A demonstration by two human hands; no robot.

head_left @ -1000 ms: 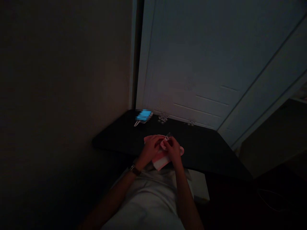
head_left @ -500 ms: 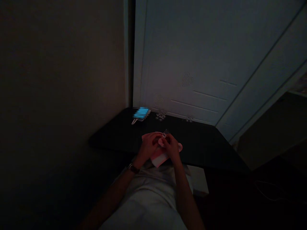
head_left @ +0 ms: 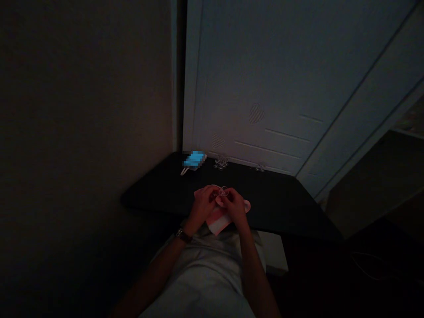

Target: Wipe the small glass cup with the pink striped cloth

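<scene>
Both hands meet over a pink and white cloth-like item (head_left: pixel 218 222) at the front of the dark table. A small clear round piece (head_left: pixel 224 191) is pinched between the fingertips of my left hand (head_left: pixel 204 204) and my right hand (head_left: pixel 236 206). The fingers of each hand are bent together around it. Pink rounded parts show beneath the fingers, and one (head_left: pixel 247 206) sticks out to the right of my right hand. The room is dim, so fine details of the clear piece cannot be made out.
Toward the back left of the dark table (head_left: pixel 159 190) lies a device with a lit blue screen (head_left: pixel 194 159). Several clear pieces (head_left: pixel 221 162) sit by the pale panel (head_left: pixel 258 79), with a smaller group (head_left: pixel 260 167) further right. A white box-like object (head_left: pixel 274 251) is below the front edge.
The clear piece has turned between my fingers and now shows its round outline. My hands stay close together over the pink item. The view has shifted slightly.
</scene>
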